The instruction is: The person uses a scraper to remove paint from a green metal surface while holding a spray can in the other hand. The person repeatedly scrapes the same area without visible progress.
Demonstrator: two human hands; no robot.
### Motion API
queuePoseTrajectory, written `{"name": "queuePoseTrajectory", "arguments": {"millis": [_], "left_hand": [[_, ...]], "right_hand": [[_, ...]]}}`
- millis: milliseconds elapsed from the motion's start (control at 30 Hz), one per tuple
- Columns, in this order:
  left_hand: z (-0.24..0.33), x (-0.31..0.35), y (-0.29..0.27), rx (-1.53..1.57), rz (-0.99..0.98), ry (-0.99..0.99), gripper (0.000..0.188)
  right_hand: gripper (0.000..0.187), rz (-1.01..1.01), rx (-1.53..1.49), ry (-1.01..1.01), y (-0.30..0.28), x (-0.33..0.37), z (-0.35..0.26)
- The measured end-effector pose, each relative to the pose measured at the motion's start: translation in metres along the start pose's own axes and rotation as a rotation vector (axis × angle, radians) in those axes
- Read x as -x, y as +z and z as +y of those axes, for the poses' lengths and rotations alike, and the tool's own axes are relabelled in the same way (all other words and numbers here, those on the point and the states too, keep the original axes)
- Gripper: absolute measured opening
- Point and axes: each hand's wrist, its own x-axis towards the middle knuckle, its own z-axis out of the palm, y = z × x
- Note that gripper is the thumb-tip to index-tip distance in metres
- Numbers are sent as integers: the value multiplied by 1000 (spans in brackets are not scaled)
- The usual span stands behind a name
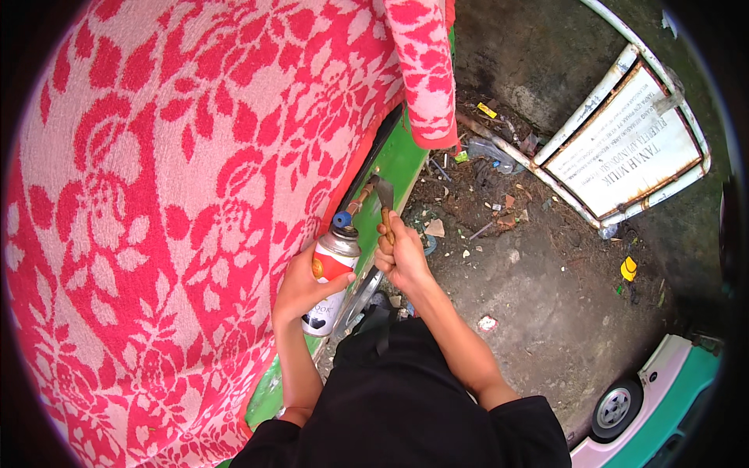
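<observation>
My left hand (299, 287) is wrapped round a gas canister (337, 264), white with a red band and tilted slightly. A blow torch head (342, 219) with a blue knob is fitted on its top. Its nozzle points up toward a green painted panel (399, 162); no flame can be made out. In my right hand (406, 257) is a scraper (385, 195) with a wooden handle and a flat grey blade. The blade lies at the panel, close beside the nozzle tip. A red and pink flowered blanket (211, 195) drapes over most of the left side, right up to the panel.
Rubble and litter (499, 203) lie on the ground to the right. A rusty white metal frame with a sign board (624, 144) leans at the far right. Part of a pink and teal vehicle (647, 405) with a wheel shows at the lower right.
</observation>
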Motion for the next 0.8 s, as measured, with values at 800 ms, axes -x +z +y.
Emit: {"name": "queuePoseTrajectory", "arguments": {"millis": [800], "left_hand": [[0,6,-6,27,-33,-28,62]], "right_hand": [[41,8,3,-16,-4,-5,0]]}}
